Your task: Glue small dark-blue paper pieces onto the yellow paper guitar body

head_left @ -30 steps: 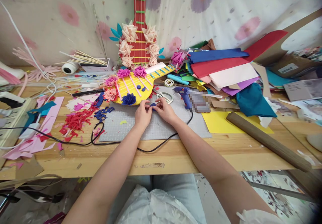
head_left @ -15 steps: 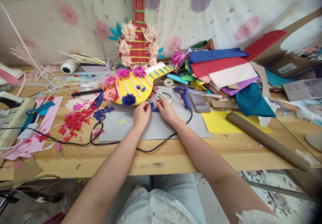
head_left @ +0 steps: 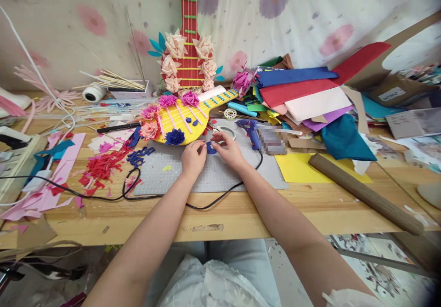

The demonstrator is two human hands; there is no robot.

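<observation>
My left hand (head_left: pixel 193 157) pinches a small dark-blue paper piece (head_left: pixel 210 149) at its edge, low over the grey cutting mat (head_left: pixel 165 178). To the right of that piece, my right hand (head_left: pixel 228 150) has its thumb and fingers apart, close to the paper. Just beyond both hands lies a yellow paper ukulele shape (head_left: pixel 193 130) with pink strips, paper flowers and a dark-blue flower (head_left: pixel 175 136). Scissors (head_left: pixel 229 131) rest behind my right hand, which partly covers them. A blue glue gun (head_left: pixel 253 134) lies further right.
A red flower-trimmed guitar shape (head_left: pixel 189 63) stands at the back. Coloured paper sheets (head_left: pixel 310 91) are heaped at the right, near a brown roll (head_left: pixel 365 194). Red scraps (head_left: pixel 105 167) lie at the left. A black cable (head_left: pixel 220 201) crosses the table front.
My right hand's fingers have spread and lifted slightly away from the blue paper. My left hand has stayed nearly still, and the blue piece shows more fully between the hands.
</observation>
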